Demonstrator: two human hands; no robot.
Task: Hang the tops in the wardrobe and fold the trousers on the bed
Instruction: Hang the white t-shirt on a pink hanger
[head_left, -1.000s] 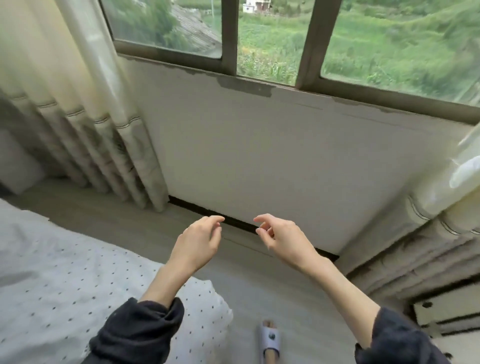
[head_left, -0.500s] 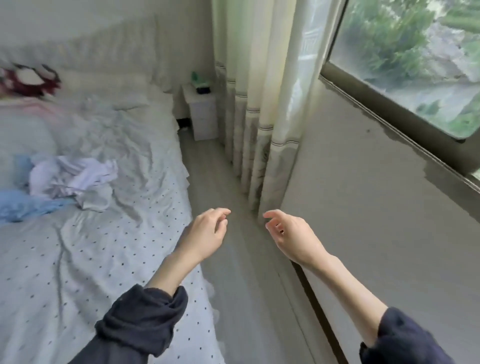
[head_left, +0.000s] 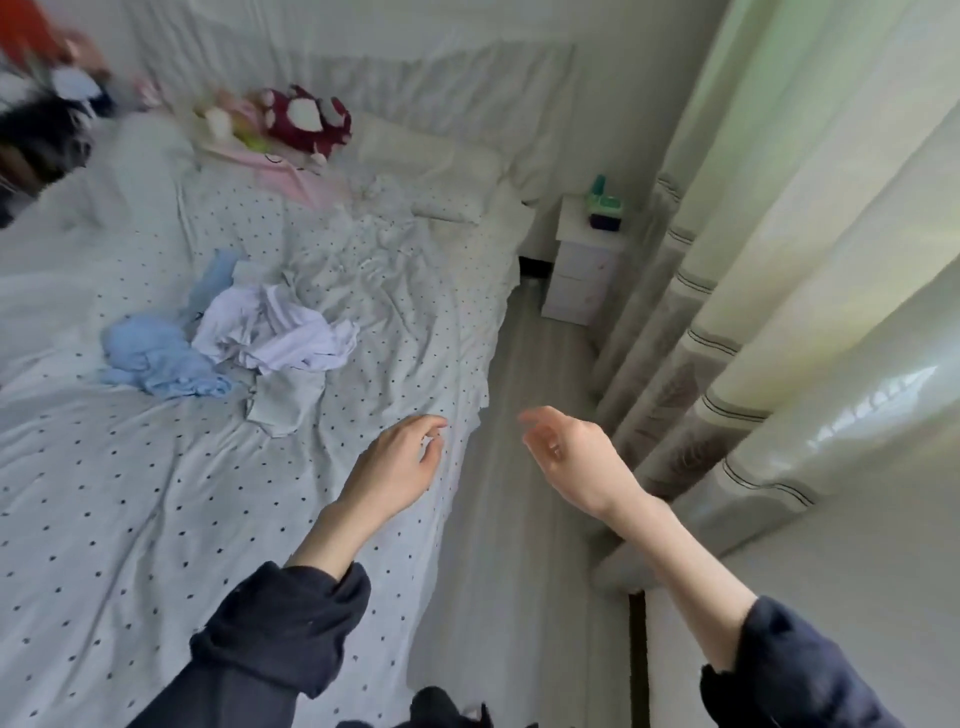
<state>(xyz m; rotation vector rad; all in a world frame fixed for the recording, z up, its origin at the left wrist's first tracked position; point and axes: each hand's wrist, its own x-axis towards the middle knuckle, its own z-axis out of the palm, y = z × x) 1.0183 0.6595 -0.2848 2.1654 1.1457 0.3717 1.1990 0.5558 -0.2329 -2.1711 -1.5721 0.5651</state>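
White cotton with small dark dots covers the wide bed (head_left: 156, 519), and the sheet is full of wrinkles. The right edge of the bed runs from near the bottom of the view up to a small white bedside cabinet with drawers (head_left: 582, 270). Beside that edge lies a strip of pale grey wooden floor (head_left: 519, 519). The strip is narrow, and long cream curtains with grey stripes (head_left: 779, 312) hang along its other side.

The left hand (head_left: 395, 467) hangs over the bed, near its right edge. Its fingers are loosely curled and hold nothing. The right hand (head_left: 576, 457) hangs over the floor strip, near the curtains. Its fingers are also loose and bare, and it holds nothing. Both arms wear dark sleeves pushed up from the wrists.

The clothes lie in a messy heap in the middle of the bed, well apart from both hands. A crumpled light blue garment (head_left: 156, 358) is on the left of the heap. A crumpled white garment (head_left: 280, 332) lies just beside it and partly on it. A pale grey piece (head_left: 285, 405) sticks out under the white one, toward the hands. I cannot tell which are tops and which are trousers.

A dark red plush toy with white spots (head_left: 306, 119) sits near the white pillows (head_left: 441, 161) at the head of the bed.
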